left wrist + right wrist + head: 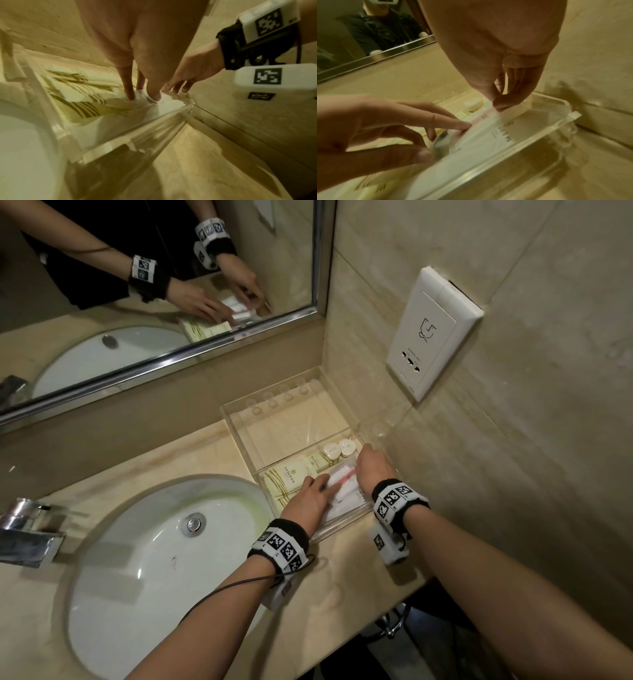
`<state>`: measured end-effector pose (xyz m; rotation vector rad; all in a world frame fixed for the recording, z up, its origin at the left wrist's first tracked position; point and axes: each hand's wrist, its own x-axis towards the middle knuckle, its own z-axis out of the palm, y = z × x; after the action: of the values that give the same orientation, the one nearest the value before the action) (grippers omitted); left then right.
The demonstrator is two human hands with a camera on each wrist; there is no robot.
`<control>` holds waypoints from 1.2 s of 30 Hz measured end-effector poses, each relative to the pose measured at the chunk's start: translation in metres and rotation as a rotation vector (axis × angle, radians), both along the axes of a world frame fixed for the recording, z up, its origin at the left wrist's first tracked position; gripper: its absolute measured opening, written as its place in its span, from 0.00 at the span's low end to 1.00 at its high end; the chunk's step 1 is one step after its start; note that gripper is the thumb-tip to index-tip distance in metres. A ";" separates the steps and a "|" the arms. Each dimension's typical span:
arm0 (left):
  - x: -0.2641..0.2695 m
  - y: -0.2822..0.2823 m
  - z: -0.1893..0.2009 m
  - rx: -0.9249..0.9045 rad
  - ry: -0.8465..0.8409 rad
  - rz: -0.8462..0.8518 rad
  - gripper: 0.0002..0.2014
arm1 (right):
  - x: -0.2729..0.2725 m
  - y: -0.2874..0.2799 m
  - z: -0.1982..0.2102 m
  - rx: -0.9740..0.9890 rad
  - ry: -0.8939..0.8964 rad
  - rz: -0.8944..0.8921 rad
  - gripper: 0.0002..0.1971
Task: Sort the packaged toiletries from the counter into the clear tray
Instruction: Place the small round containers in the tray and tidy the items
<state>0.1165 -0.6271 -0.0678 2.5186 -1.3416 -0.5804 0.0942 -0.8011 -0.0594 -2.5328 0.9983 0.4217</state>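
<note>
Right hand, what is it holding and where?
The right hand pinches the far end of the white packet in the tray.

Packet print [503, 135] blurred — perhaps lettering; faucet [27, 529] cropped.

Both bare forearms wear black wristbands [399, 498] carrying white blocks printed with black square markers; a thin dark cable [219, 590] trails the left one.

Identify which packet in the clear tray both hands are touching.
The white packet with the pink stripe, at the tray's right side; the cream packets with olive stripes lie untouched beside it.
</note>
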 end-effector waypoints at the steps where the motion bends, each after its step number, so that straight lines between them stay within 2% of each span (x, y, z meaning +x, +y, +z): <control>1: 0.000 -0.001 0.001 0.000 0.002 0.007 0.30 | -0.002 -0.001 0.000 -0.010 -0.001 0.018 0.12; 5: -0.002 -0.005 0.002 0.003 0.020 0.004 0.34 | -0.009 -0.002 -0.001 -0.149 -0.024 0.148 0.17; 8: -0.001 -0.011 0.000 0.016 0.010 -0.001 0.32 | -0.015 0.001 -0.003 -0.233 -0.013 0.233 0.19; 13: -0.002 -0.009 0.002 -0.034 0.007 0.022 0.30 | -0.025 0.003 -0.004 -0.267 -0.046 0.228 0.25; 15: -0.002 -0.002 0.005 -0.084 -0.014 0.052 0.26 | -0.029 0.004 -0.003 -0.259 -0.097 0.249 0.28; 17: -0.002 0.006 0.004 -0.097 -0.028 0.131 0.21 | -0.033 0.004 -0.002 -0.245 -0.133 0.287 0.25; 19: -0.003 0.014 0.002 -0.079 -0.018 0.215 0.19 | -0.036 0.004 -0.002 -0.237 -0.121 0.312 0.19; 21: -0.006 0.020 0.001 -0.056 0.013 0.261 0.17 | -0.037 0.003 -0.004 -0.234 -0.098 0.323 0.18; 25: -0.008 0.018 0.003 -0.087 0.104 0.295 0.20 | -0.036 0.004 -0.005 -0.273 -0.075 0.319 0.18; 29: -0.009 0.016 0.004 -0.104 0.108 0.279 0.23 | -0.033 0.005 -0.003 -0.304 -0.052 0.295 0.21; 31: -0.008 0.022 0.005 -0.115 0.103 0.287 0.21 | -0.031 0.006 0.000 -0.255 -0.131 0.282 0.22; 33: -0.007 0.028 0.005 -0.136 0.116 0.312 0.15 | -0.031 0.010 0.003 -0.107 -0.240 0.327 0.23; 36: -0.011 0.033 0.004 -0.114 0.150 0.296 0.11 | -0.033 0.015 0.005 0.029 -0.217 0.420 0.24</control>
<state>0.1059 -0.5945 -0.0639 2.4613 -0.9011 -0.5974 0.0609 -0.7858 -0.0544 -2.6857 0.3765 0.2619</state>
